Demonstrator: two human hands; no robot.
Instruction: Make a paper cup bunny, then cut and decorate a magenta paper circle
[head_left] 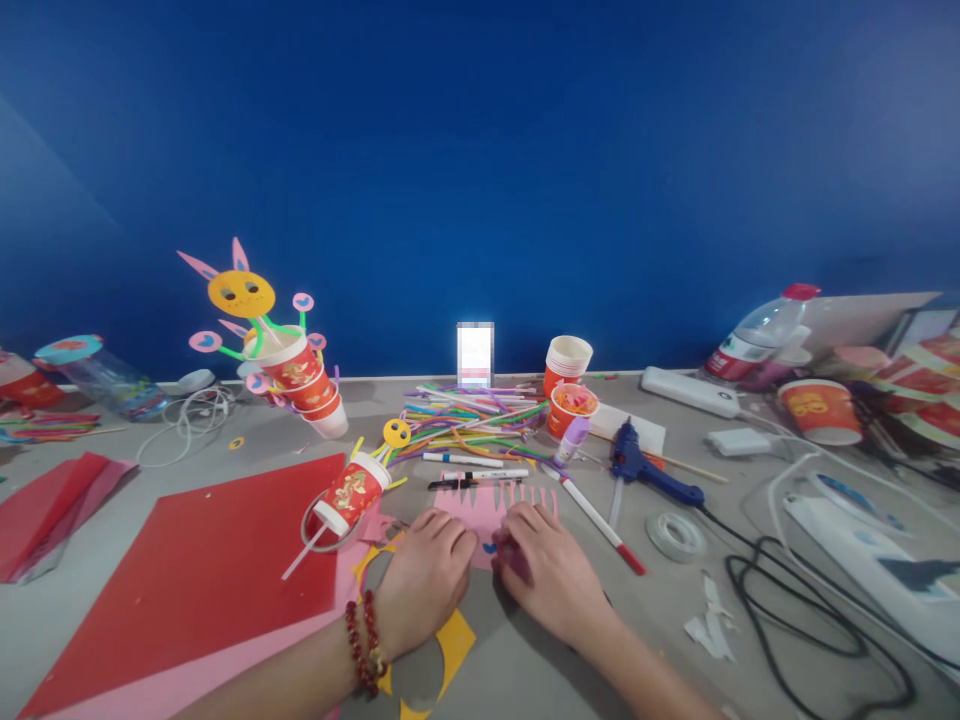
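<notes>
A pink paper piece (484,508) with a fringed upper edge lies on the grey table, a small blue heart shape near its lower edge. My left hand (431,565), a beaded bracelet at its wrist, rests on the paper's left side with fingers curled. On the right side, my right hand (547,570) has its fingers bent over the paper, near a dark reddish thing I cannot make out. What either hand grips is hidden. Markers (487,474) lie just beyond the paper. Yellow paper scraps (454,645) lie below my left hand.
Red paper (217,570) and a small cup figure (356,493) are at left, a taller cup figure (292,360) behind. Pipe cleaners (472,420) lie at the back. A blue glue gun (637,465), tape roll (676,537) and black cable (795,600) are at right.
</notes>
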